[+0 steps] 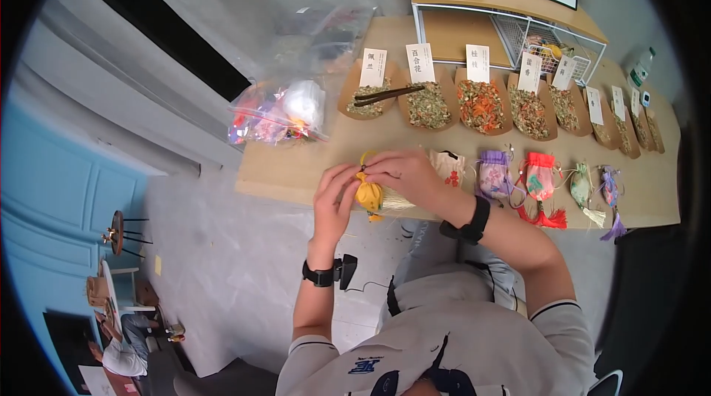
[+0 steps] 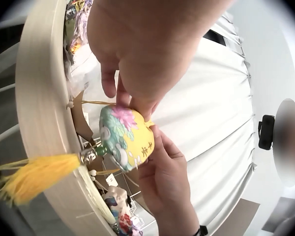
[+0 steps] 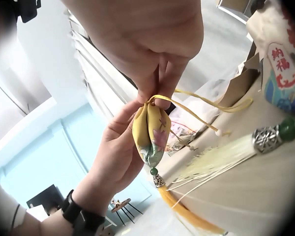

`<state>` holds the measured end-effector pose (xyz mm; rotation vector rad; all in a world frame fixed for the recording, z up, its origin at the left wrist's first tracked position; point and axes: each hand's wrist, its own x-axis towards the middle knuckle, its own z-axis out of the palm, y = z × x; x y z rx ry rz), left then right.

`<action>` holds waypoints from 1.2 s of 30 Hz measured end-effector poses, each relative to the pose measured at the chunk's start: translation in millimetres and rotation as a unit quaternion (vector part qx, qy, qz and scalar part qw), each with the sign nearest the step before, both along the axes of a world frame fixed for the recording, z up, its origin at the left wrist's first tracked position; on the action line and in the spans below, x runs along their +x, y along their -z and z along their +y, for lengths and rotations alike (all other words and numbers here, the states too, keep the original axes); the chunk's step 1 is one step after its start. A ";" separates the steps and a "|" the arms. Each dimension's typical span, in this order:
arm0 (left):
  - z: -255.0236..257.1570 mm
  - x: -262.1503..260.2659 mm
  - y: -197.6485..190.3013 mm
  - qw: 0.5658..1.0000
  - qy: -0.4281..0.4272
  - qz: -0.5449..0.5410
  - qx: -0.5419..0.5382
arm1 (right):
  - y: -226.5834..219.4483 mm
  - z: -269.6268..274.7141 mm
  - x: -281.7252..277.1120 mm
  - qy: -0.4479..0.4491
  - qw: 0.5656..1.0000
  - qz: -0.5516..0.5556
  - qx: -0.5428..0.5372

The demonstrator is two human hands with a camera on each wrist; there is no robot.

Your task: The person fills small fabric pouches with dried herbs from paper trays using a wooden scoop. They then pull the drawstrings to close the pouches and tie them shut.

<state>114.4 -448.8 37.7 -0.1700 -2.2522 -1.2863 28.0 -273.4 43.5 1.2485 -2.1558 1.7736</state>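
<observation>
A small yellow drawstring sachet [image 1: 369,196] hangs between both hands over the table's front edge. Its neck is gathered, and yellow cords [image 3: 201,110] trail from it. In the left wrist view, the sachet [image 2: 128,137] shows a pink flower, green leaves and dark characters, with a yellow tassel [image 2: 44,174] below a green bead. My left hand [image 1: 337,192] pinches the sachet near its gathered top. Meeting it from the other side, my right hand [image 1: 407,174] pinches the neck where the cords come out, as the right wrist view shows.
Several drawstring sachets [image 1: 539,178] lie in a row to the right. Behind them stand paper trays of dried herbs [image 1: 480,107] with label cards, dark tongs [image 1: 389,95] lying across two. Plastic bags [image 1: 285,111] sit at the left, a shelf [image 1: 511,0] at the back.
</observation>
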 end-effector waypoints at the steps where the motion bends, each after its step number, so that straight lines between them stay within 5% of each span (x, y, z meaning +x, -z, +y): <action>1: -3.9 3.9 -0.2 1.000 0.019 -0.008 0.021 | -1.0 1.8 5.3 -0.009 1.000 -0.008 0.004; 9: -17.4 19.3 -18.5 0.990 0.141 0.013 -0.011 | -13.8 19.4 25.2 -0.075 0.993 -0.071 0.056; 14: -10.9 17.3 -18.1 0.976 0.210 0.018 0.056 | -12.8 30.9 24.0 -0.112 0.994 0.012 -0.011; 18: -8.3 19.1 -37.2 0.969 0.246 0.034 -0.019 | -28.5 40.3 40.8 -0.099 0.994 -0.037 -0.019; 21: -9.4 19.3 -66.0 0.956 0.241 0.024 -0.168 | -28.6 51.6 41.8 -0.053 0.981 0.184 0.038; 26: 3.2 22.7 -100.9 0.942 0.227 -0.003 -0.246 | -36.1 64.4 42.4 0.020 0.950 0.312 0.000; 36: -9.1 20.4 -65.4 0.907 0.399 -0.114 0.071 | -35.2 62.8 38.7 -0.063 0.966 0.251 -0.010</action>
